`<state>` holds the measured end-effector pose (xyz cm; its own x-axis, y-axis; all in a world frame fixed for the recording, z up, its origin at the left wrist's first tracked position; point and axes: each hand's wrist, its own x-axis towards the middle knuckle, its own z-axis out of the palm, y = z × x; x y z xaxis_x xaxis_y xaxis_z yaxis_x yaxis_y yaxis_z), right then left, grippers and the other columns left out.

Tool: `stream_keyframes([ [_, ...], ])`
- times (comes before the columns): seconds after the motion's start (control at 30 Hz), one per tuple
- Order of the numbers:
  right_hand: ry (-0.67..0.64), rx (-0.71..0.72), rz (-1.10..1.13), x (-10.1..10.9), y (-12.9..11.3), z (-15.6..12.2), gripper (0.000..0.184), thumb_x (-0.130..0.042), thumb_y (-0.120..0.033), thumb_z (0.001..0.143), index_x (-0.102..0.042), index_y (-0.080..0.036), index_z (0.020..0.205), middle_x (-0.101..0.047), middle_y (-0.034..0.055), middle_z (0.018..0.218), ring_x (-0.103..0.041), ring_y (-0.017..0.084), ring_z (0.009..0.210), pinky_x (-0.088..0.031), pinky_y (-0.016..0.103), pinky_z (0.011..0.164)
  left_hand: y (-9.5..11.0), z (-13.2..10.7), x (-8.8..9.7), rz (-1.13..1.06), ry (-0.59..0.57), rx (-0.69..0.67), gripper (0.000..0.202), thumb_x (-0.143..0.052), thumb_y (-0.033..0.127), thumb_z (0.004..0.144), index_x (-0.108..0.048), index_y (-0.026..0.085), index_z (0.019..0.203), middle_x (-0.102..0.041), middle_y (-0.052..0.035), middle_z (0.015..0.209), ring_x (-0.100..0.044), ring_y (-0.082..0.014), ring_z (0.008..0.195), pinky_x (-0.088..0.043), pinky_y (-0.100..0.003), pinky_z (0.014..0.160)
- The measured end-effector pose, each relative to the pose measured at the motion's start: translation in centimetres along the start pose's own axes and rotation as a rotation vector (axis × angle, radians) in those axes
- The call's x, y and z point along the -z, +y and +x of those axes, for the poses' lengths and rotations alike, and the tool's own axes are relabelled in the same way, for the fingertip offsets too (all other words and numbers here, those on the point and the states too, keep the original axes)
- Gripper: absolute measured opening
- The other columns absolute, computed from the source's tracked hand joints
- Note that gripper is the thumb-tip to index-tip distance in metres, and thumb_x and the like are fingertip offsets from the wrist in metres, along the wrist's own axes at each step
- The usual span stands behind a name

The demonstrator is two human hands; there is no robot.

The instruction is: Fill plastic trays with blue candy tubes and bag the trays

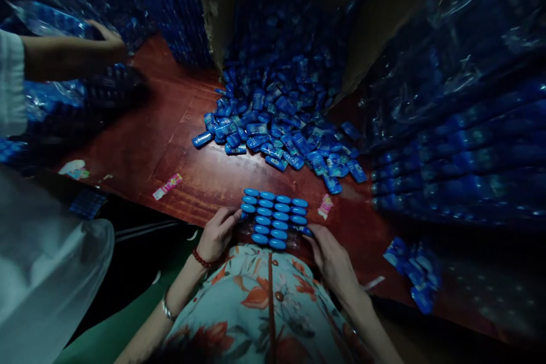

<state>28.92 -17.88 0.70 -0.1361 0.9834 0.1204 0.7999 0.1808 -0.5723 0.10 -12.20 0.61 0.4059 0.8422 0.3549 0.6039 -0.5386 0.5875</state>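
Note:
At the table edge in front of me, several small blue containers (266, 212) stand packed in rows with their glossy oval ends up. My left hand (218, 233) is closed at the left side of the rows, its fingers on one small blue container. On the right side, my right hand (331, 253) pinches another small blue container (303, 230) against the rows. Clear plastic (292, 240) shows beside the lower right of the block. A loose pile of the same labelled containers (277, 131) lies further back.
The pile spills from an open cardboard box (367, 28) onto the red-brown table (145, 119). Plastic-wrapped blue stacks (452, 148) rise on the right. At left, a co-worker's arm (72, 56) reaches to wrapped packs. Pink wrapper scraps (168, 186) lie on the table.

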Motion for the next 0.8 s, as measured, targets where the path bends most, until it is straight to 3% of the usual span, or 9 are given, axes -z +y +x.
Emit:
stream_keyframes([
  [0.17, -0.143, 0.142, -0.328, 0.1, -0.8, -0.8, 0.043, -0.037, -0.004, 0.081, -0.056, -0.018, 0.117, -0.062, 0.012, 0.106, -0.06, 0.021, 0.096, -0.052, 0.035, 0.082, 0.1, 0.5, 0.4, 0.082, -0.075, -0.104, 0.036, -0.04, 0.011, 0.09, -0.05, 0.019, 0.124, -0.058, -0.0077, 0.095, -0.055, -0.0136, 0.082, -0.05, -0.025, 0.071],
  [0.3, -0.335, 0.175, -0.486, 1.2, -3.2, 1.0, 0.038, -0.048, -0.005, 0.077, -0.057, -0.017, 0.112, -0.062, 0.0114, 0.099, -0.059, 0.023, 0.088, -0.05, 0.036, 0.08, 1.1, 1.8, 0.5, 0.171, -0.09, -0.142, 0.032, -0.035, 0.009, 0.09, -0.054, 0.017, 0.114, -0.057, -0.0065, 0.088, -0.051, -0.0138, 0.076, -0.049, -0.025, 0.067],
  [0.47, -0.508, 0.161, -0.587, 1.6, -6.2, 3.5, 0.033, -0.047, -0.004, 0.077, -0.059, -0.017, 0.104, -0.062, 0.009, 0.088, -0.062, 0.021, 0.076, -0.05, 0.029, 0.062, 2.3, 2.9, 0.8, 0.256, -0.168, -0.181, 0.025, -0.037, 0.01, 0.09, -0.057, 0.015, 0.103, -0.057, -0.0074, 0.088, -0.05, -0.016, 0.077, -0.049, -0.028, 0.069],
  [0.6, -0.387, 0.124, -0.578, 0.7, -5.0, 2.4, 0.042, -0.046, -0.002, 0.076, -0.057, -0.016, 0.114, -0.064, 0.0107, 0.099, -0.065, 0.02, 0.074, -0.052, 0.028, 0.06, 1.9, 2.6, 0.6, 0.219, -0.119, -0.126, 0.029, -0.035, 0.005, 0.087, -0.057, 0.013, 0.104, -0.055, -0.0071, 0.087, -0.05, -0.0147, 0.075, -0.048, -0.024, 0.064],
  [0.8, 0.039, 0.194, -0.317, -1.7, -1.1, -0.6, 0.039, -0.042, -0.012, 0.088, -0.052, -0.019, 0.125, -0.068, 0.0084, 0.105, -0.067, 0.018, 0.086, -0.054, 0.027, 0.076, 0.8, 2.0, 0.8, 0.135, -0.129, -0.174, 0.034, -0.034, 0.005, 0.086, -0.055, 0.017, 0.11, -0.054, -0.0059, 0.086, -0.049, -0.0137, 0.075, -0.047, -0.024, 0.065],
])
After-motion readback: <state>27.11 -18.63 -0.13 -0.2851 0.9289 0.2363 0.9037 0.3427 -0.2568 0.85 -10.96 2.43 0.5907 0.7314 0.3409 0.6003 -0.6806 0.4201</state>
